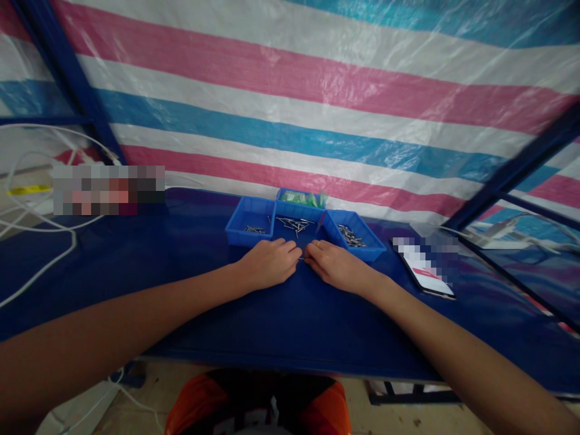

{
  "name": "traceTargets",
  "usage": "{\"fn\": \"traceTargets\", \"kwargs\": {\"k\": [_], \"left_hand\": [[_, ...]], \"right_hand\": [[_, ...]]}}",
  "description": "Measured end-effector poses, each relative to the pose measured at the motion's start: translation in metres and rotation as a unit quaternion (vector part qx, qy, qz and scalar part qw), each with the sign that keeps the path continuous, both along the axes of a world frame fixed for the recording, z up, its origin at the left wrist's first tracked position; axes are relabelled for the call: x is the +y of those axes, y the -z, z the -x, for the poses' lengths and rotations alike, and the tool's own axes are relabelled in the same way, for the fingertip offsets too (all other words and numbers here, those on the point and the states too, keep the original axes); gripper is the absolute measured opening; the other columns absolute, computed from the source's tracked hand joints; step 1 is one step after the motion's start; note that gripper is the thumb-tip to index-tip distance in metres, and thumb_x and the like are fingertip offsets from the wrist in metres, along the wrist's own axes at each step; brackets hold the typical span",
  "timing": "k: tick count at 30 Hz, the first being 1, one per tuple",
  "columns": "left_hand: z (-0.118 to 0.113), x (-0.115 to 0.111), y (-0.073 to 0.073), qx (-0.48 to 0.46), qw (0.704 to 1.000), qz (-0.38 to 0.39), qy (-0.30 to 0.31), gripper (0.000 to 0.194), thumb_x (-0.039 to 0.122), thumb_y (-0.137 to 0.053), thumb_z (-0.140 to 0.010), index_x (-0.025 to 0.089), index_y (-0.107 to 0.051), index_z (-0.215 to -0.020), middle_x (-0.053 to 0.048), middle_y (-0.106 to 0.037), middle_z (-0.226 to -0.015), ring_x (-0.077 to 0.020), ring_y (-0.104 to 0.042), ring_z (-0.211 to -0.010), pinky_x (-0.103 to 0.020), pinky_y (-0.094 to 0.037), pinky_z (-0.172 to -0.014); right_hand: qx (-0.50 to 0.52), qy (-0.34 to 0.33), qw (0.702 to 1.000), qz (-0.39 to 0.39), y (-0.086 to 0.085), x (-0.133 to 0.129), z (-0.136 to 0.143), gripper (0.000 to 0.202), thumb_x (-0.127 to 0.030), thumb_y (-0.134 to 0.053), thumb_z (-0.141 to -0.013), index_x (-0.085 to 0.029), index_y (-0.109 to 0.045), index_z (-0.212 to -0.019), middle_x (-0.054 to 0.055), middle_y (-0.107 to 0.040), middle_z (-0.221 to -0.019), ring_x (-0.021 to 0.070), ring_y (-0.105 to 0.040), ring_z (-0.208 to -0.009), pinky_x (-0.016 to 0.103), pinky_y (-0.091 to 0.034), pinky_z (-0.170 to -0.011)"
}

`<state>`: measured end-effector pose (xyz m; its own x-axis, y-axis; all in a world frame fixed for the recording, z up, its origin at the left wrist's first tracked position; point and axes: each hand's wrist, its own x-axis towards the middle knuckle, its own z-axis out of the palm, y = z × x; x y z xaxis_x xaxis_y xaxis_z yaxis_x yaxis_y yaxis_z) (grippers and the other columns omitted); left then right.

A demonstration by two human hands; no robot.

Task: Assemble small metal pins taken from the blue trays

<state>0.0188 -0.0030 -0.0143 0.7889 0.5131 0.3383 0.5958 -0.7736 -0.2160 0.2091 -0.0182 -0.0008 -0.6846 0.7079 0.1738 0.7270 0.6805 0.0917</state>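
Note:
My left hand (273,264) and my right hand (338,266) meet just above the blue table, their fingers pinched together. A thin silvery metal pin (302,258) spans the small gap between the fingertips, one end in each hand. Its ends are hidden by the fingers. Beyond the hands lies a loose pile of slim metal pins (295,225). To the left stands a blue bin (247,239) with a few pins inside. On the right, close to my right hand, a second blue bin (368,254) holds many short metal pieces.
A third blue bin (296,211) at the back contains green and white packets (302,198). A phone (423,269) lies on the table (290,326) at right. White cables (67,248) run along the left. Striped plastic sheeting (290,109) hangs behind, between blue frame posts (502,172).

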Motion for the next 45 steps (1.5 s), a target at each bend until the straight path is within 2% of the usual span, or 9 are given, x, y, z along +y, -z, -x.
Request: {"fn": "traceTargets", "kwargs": {"k": [7, 13, 16, 20, 24, 30, 39, 45], "left_hand": [[-0.0017, -0.0004, 0.0009, -0.059, 0.996, -0.037, 0.054, 0.019, 0.025, -0.04, -0.09, 0.017, -0.056, -0.087, -0.002, -0.057, -0.084, -0.0151, -0.051, -0.079, -0.025, -0.04, -0.062], [-0.0032, -0.0021, 0.0008, -0.06, 0.993, -0.027, 0.094, 0.019, 0.024, -0.04, -0.09, 0.016, -0.057, -0.086, -0.003, -0.059, -0.087, -0.0155, -0.052, -0.085, -0.025, -0.042, -0.07], [-0.0039, -0.0026, 0.0001, -0.05, 0.996, -0.025, 0.075, 0.014, 0.023, -0.044, -0.087, 0.015, -0.055, -0.083, -0.003, -0.06, -0.083, -0.0166, -0.053, -0.082, -0.027, -0.043, -0.071], [-0.0031, -0.0001, 0.0008, -0.027, 0.999, -0.022, 0.022, 0.012, 0.024, -0.046, -0.086, 0.016, -0.054, -0.081, -0.002, -0.06, -0.074, -0.0174, -0.055, -0.073, -0.027, -0.042, -0.062], [-0.0015, 0.0031, 0.0039, -0.021, 1.0, -0.021, -0.004, 0.012, 0.024, -0.046, -0.087, 0.016, -0.053, -0.081, -0.002, -0.061, -0.075, -0.0175, -0.057, -0.072, -0.026, -0.04, -0.058], [-0.0014, 0.0043, 0.008, -0.022, 0.999, -0.029, -0.001, 0.016, 0.026, -0.044, -0.089, 0.016, -0.054, -0.081, -0.002, -0.062, -0.077, -0.0173, -0.058, -0.073, -0.026, -0.039, -0.056], [-0.0027, 0.001, 0.0046, -0.022, 0.999, -0.024, -0.002, 0.021, 0.028, -0.042, -0.089, 0.016, -0.055, -0.079, -0.003, -0.062, -0.076, -0.0181, -0.058, -0.072, -0.027, -0.039, -0.056], [-0.0024, -0.0003, 0.0029, -0.005, 0.999, -0.052, -0.011, 0.014, 0.022, -0.045, -0.083, 0.015, -0.054, -0.076, -0.005, -0.061, -0.072, -0.0203, -0.058, -0.068, -0.028, -0.039, -0.054]], "right_hand": [[0.0, -0.007, 1.0, -0.007, 0.0014, 0.0007, -0.0002, 0.013, -0.019, -0.039, -0.091, -0.015, -0.05, -0.086, 0.006, -0.054, -0.083, 0.0172, -0.051, -0.075, 0.029, -0.043, -0.071], [-0.002, -0.008, 1.0, 0.008, -0.0006, 0.0007, -0.0004, 0.01, -0.018, -0.043, -0.089, -0.015, -0.051, -0.086, 0.006, -0.054, -0.084, 0.0168, -0.052, -0.076, 0.028, -0.043, -0.072], [0.006, -0.007, 1.0, 0.011, -0.0014, 0.0004, -0.0007, 0.01, -0.021, -0.044, -0.089, -0.015, -0.051, -0.085, 0.006, -0.054, -0.083, 0.0166, -0.052, -0.075, 0.028, -0.042, -0.071], [0.016, -0.001, 1.0, 0.021, -0.0029, -0.0002, -0.0014, 0.015, -0.029, -0.043, -0.091, -0.015, -0.05, -0.088, 0.005, -0.056, -0.08, 0.0157, -0.053, -0.071, 0.027, -0.041, -0.067], [0.015, -0.008, 1.0, 0.021, -0.0043, -0.0001, -0.0016, 0.016, -0.028, -0.04, -0.093, -0.016, -0.049, -0.087, 0.004, -0.056, -0.08, 0.015, -0.053, -0.071, 0.026, -0.039, -0.066], [0.009, -0.009, 1.0, 0.01, -0.0022, 0.0006, -0.0008, 0.017, -0.026, -0.038, -0.093, -0.016, -0.05, -0.086, 0.005, -0.055, -0.081, 0.0147, -0.053, -0.071, 0.026, -0.04, -0.068], [-0.006, -0.007, 1.0, 0.0, 0.0001, 0.001, -0.0011, 0.016, -0.023, -0.038, -0.093, -0.015, -0.052, -0.088, 0.006, -0.056, -0.084, 0.0156, -0.053, -0.074, 0.027, -0.041, -0.07], [-0.007, -0.004, 1.0, 0.008, -0.0007, 0.0006, -0.0009, 0.016, -0.022, -0.038, -0.093, -0.015, -0.052, -0.088, 0.006, -0.056, -0.085, 0.0157, -0.053, -0.075, 0.027, -0.041, -0.071]]}}
